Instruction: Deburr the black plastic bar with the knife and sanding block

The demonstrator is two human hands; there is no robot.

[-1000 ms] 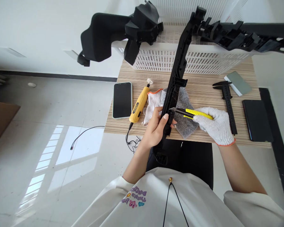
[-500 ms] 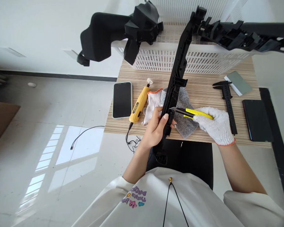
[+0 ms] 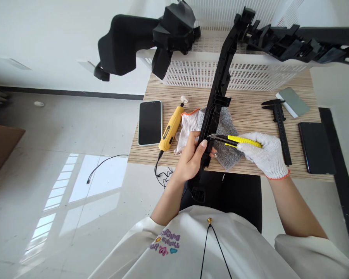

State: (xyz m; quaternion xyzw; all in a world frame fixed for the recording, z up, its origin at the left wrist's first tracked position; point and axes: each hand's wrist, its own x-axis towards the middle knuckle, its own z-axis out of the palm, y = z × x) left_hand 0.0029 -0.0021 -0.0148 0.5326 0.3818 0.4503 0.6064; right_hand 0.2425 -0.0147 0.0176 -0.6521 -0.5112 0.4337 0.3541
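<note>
My bare left hand is closed around the lower part of a long black plastic trim piece, which slants up from my lap across the table to the basket. In my right hand, in a white knitted glove, is a yellow-and-black utility knife. Its blade end touches the trim piece just above my left thumb; the exact contact is too small to tell. Beneath the piece lie a grey cloth and a white glove with an orange edge.
A white plastic basket at the back carries more black parts that jut out. Left on the table are a phone and a corded yellow rotary tool. To the right lie a caliper, a grey-green block and a dark phone.
The knife's blade end has shifted very slightly against the trim piece. My left hand and the piece stay in place.
</note>
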